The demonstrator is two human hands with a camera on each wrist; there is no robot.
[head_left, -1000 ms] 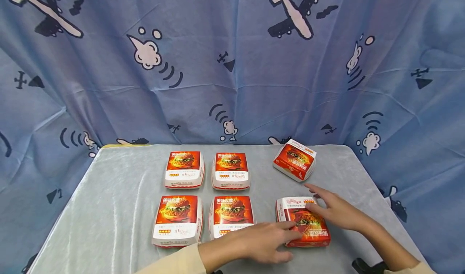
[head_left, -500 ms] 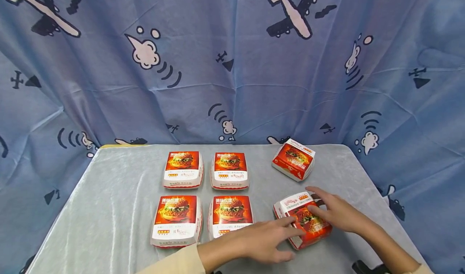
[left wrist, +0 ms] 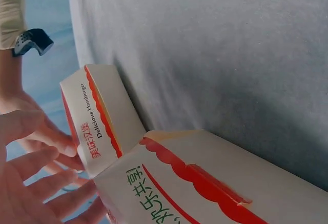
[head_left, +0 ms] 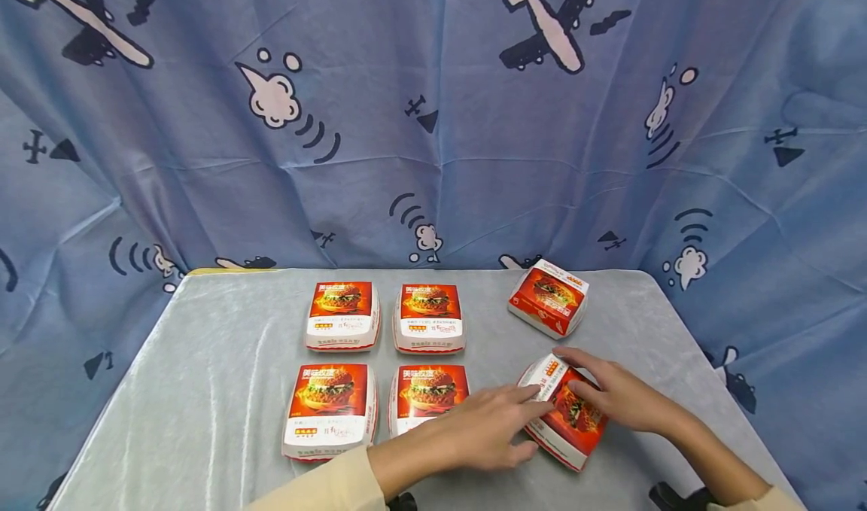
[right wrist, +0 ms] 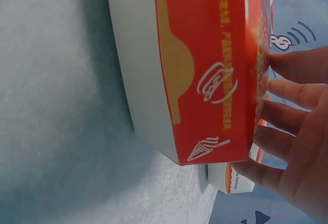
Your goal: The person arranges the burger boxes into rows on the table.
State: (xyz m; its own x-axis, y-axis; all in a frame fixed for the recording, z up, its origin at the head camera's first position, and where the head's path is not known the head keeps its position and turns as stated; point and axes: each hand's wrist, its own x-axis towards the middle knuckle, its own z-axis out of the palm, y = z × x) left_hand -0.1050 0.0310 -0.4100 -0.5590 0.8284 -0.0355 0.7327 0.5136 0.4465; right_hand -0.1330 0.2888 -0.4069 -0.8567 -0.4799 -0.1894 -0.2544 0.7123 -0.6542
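Note:
A red-and-white burger box (head_left: 572, 421) sits turned at an angle on the right front of the table, with both hands at it. My left hand (head_left: 491, 428) comes in from the left, its fingers spread and their tips on the box's white strip. My right hand (head_left: 619, 394) grips the far right edge, thumb on the printed top and fingers round the far corner. In the right wrist view the box's red side (right wrist: 210, 85) faces the camera, with the right hand's fingers (right wrist: 279, 116) along its edge. The left wrist view shows the box's white side (left wrist: 95, 121) near the left fingers.
Left of the hands stand several matching burger boxes in two rows, among them a front-left box (head_left: 328, 413) and a front-right box (head_left: 427, 398) partly hidden by my left arm. Another box (head_left: 550, 296) lies askew at the back right. A patterned blue cloth (head_left: 433, 120) hangs behind the table (head_left: 176, 406).
The box between the hands has turned counter-clockwise on the table. My right hand has shifted slightly left with it, and my left hand slightly up and left. The other boxes stay put.

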